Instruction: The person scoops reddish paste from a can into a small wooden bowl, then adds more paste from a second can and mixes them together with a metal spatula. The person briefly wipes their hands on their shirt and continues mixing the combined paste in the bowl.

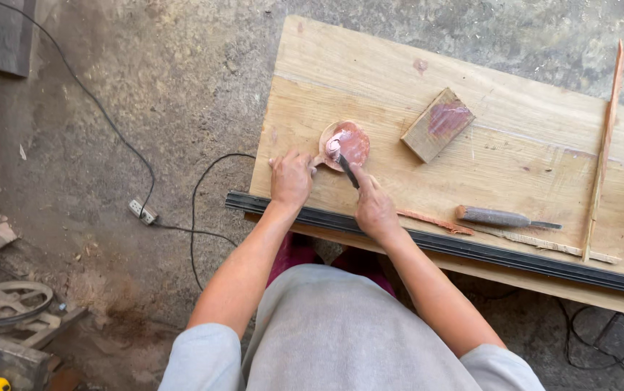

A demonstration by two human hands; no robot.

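A wide wooden board [515, 145] lies in front of me. On its near left part sits a small round wooden dish [346, 145] holding pink paste. My left hand [291, 178] rests flat on the board and touches the dish's left edge. In my right hand [374, 205] is a dark-handled scraper [346, 169], whose tip dips into the paste.
A small wooden block [438, 124] smeared pink lies right of the dish. A grey-handled tool [504, 217] and thin wood strips [601, 152] lie further right. A black metal rail [471, 250] runs along the board's near edge. Cables and a power strip [142, 211] cross the concrete floor.
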